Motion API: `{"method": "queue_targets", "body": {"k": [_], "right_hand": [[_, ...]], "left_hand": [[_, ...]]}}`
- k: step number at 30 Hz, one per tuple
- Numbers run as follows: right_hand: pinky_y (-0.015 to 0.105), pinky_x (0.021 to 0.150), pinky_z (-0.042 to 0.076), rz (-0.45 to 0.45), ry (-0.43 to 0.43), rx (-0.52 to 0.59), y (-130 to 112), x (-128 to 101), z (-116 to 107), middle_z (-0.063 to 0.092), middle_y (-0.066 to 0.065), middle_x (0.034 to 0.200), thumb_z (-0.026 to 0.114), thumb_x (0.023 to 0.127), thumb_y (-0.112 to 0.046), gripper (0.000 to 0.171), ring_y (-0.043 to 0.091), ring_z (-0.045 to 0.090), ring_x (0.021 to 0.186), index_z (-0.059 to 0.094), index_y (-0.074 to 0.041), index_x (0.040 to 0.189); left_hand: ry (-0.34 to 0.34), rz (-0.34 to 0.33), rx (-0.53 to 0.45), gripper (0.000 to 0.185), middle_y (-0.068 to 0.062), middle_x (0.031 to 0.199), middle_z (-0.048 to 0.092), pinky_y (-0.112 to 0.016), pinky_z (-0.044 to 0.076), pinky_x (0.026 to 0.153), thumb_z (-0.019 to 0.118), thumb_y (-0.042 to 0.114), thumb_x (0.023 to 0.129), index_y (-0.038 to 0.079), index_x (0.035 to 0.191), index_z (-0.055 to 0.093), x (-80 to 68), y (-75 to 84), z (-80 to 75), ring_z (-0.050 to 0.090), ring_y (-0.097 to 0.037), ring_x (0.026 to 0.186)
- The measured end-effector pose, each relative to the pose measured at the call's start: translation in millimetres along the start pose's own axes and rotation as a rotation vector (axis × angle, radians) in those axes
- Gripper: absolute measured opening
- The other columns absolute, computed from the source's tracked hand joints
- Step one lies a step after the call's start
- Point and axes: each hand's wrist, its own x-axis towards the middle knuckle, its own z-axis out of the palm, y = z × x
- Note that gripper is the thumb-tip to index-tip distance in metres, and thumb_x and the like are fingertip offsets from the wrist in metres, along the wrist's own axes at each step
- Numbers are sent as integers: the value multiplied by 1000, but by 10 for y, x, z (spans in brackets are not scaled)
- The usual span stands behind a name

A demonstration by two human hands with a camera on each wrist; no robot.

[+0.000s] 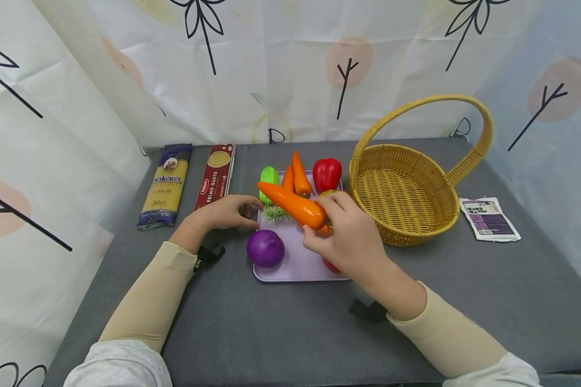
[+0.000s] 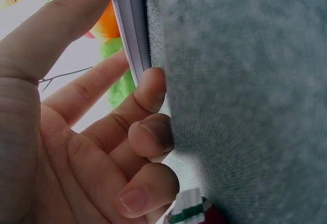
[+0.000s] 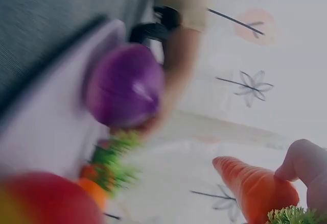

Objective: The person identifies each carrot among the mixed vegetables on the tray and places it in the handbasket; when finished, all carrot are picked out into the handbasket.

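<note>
My right hand [image 1: 351,236] grips a large orange carrot [image 1: 290,203] by its thick end, above a light purple tray [image 1: 297,258]. In the right wrist view green leafy tufts show at that carrot's thick end. My left hand [image 1: 227,212] is at the tray's left edge, its thumb and fingertips close to the rim and its fingers loosely bent. Two more carrots [image 1: 300,174] lie on the tray, with a green cucumber-like vegetable [image 1: 268,180], a red bell pepper [image 1: 326,173] and a purple onion [image 1: 266,249]. A red-and-yellow round item [image 3: 46,198] is partly hidden by my right hand in the head view.
A yellow wicker basket [image 1: 411,231] with a tall handle stands right of the tray. Beyond it lies a small white-and-purple packet [image 1: 491,219]. Two spaghetti packs, one blue and yellow [image 1: 166,185], one dark red [image 1: 216,177], lie at the left. Patterned cloth encloses the grey table.
</note>
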Motion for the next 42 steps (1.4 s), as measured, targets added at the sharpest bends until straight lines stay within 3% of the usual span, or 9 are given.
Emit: {"method": "queue_targets", "body": {"k": [10, 17, 29, 36, 42], "right_hand": [[30, 63, 48, 44, 110, 6, 47, 112, -515, 57, 8, 98, 68, 74, -23, 40, 15, 52, 80, 66, -1, 107], [35, 69, 45, 111, 223, -16, 173, 174, -742, 59, 12, 97, 71, 71, -18, 39, 23, 54, 86, 68, 0, 106], [25, 69, 30, 269, 320, -96, 512, 184, -1097, 59, 15, 99, 68, 73, -16, 37, 27, 51, 89, 68, 1, 105], [19, 71, 29, 475, 339, -138, 635, 132, -1337, 56, 8, 99, 67, 74, -21, 39, 8, 42, 88, 68, -2, 108], [14, 66, 31, 634, 337, -215, 759, 83, -1502, 43, -15, 92, 68, 75, -24, 44, -5, 35, 76, 66, -6, 114]], "left_hand": [[-5, -1, 11, 48, -4, 96, 55, -36, 42, 69, 74, 44, 79, 30, 120, 55, 16, -10, 4, 52, -21, 84], [-10, -4, 3, 51, -4, 94, 55, -35, 43, 69, 74, 47, 77, 30, 121, 55, 5, -13, 0, 52, -21, 84], [-11, -20, -6, 46, -5, 93, 55, -36, 43, 68, 73, 44, 79, 33, 119, 54, 6, -6, 10, 53, -22, 83], [-7, -8, 5, 47, -5, 92, 55, -36, 42, 67, 73, 46, 78, 32, 119, 54, 18, -18, 6, 52, -21, 82], [-17, -14, -4, 48, -5, 92, 55, -36, 42, 67, 73, 46, 78, 32, 119, 54, 18, -24, 11, 52, -22, 82]]}}
